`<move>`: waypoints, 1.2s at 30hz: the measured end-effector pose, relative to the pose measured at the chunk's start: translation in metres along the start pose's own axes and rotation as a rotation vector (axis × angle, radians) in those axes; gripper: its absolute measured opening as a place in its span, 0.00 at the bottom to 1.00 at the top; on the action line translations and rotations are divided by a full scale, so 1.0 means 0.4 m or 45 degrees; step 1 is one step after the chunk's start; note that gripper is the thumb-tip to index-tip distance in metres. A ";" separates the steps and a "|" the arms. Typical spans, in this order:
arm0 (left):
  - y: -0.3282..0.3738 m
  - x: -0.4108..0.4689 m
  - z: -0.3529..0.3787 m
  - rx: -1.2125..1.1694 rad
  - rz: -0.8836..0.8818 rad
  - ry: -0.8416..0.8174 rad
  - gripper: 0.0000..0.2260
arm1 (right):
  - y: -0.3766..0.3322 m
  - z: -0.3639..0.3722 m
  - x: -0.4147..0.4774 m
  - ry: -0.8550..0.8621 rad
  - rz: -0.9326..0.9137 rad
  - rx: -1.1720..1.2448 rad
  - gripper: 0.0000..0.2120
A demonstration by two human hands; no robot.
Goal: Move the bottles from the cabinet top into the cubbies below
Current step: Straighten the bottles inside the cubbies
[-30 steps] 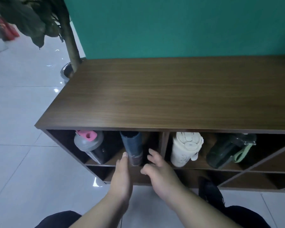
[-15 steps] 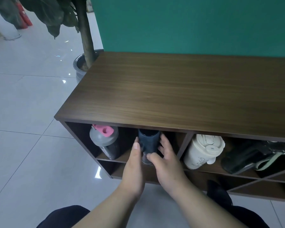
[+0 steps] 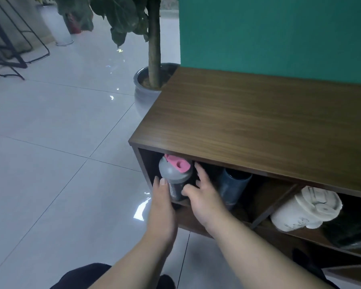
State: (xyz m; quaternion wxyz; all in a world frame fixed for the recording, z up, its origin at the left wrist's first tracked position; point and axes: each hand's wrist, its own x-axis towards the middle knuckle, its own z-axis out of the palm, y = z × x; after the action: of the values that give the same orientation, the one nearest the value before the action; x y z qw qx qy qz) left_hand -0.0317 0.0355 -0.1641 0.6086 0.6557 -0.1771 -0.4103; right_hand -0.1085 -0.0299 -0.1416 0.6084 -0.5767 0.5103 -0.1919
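A grey shaker bottle (image 3: 175,174) with a pink lid stands tilted in the leftmost cubby of the wooden cabinet (image 3: 258,122). My left hand (image 3: 162,207) lies flat against its left side. My right hand (image 3: 204,199) presses on its right side, thumb across the front. A dark blue bottle (image 3: 232,186) leans in the same cubby just right of my right hand. The cubby to the right holds a cream lidded cup (image 3: 304,209) and a dark green bottle (image 3: 350,230), both on their sides. No bottles show on the cabinet top.
A potted tree in a grey pot (image 3: 142,90) stands on the tiled floor against the cabinet's left end. Black chair legs (image 3: 8,49) are at the far left. A teal wall (image 3: 279,34) rises behind the cabinet. Lower cubbies sit under the shelf.
Both hands left the dark blue bottle and shifted left onto the grey shaker bottle. The view swung left, so the cabinet now sits to the right.
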 end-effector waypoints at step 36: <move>0.071 0.090 -0.027 -0.061 -0.043 -0.181 0.20 | 0.022 0.128 -0.022 0.071 -0.056 -0.036 0.49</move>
State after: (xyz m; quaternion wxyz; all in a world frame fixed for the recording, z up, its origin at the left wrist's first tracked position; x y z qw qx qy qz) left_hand 0.0057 0.0106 -0.1500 0.6031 0.6129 -0.1988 -0.4703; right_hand -0.0722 0.0055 -0.1557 0.5813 -0.5907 0.5169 -0.2141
